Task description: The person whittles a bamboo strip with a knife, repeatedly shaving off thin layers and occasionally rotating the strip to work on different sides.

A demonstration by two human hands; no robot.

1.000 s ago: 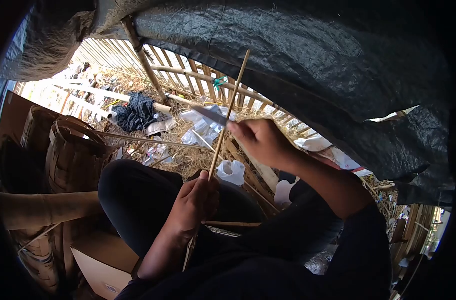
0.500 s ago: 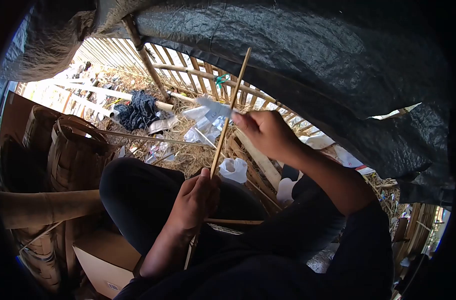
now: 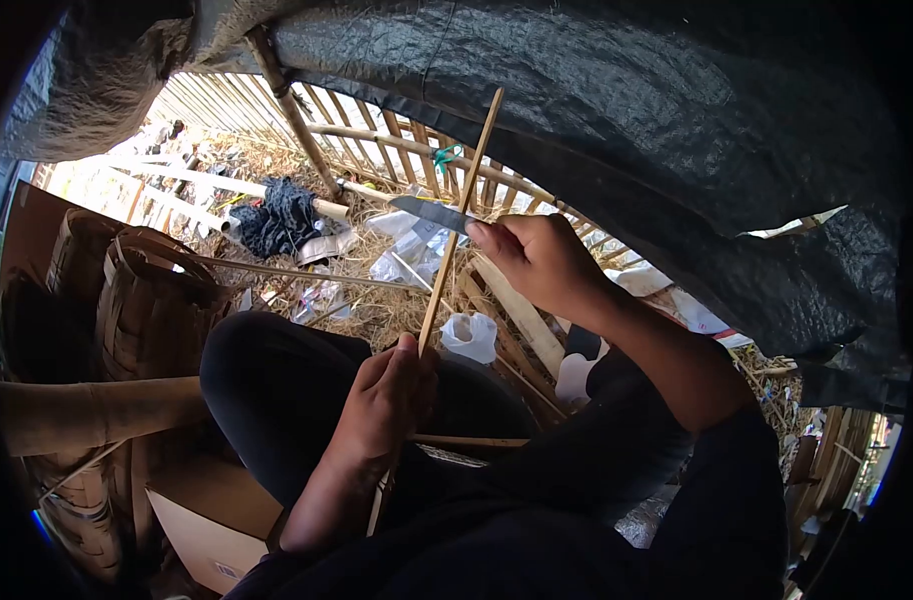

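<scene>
one knife, one strip — two hands, one each

A thin, pale bamboo strip slants up from the left hand, extending past it at both ends. The dark-bladed knife juts leftward from the right hand, its flat blade crossing the strip's upper part.

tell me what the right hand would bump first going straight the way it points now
The right hand would probably meet the bamboo strip first, near where the knife crosses it, though depth is unclear.
</scene>
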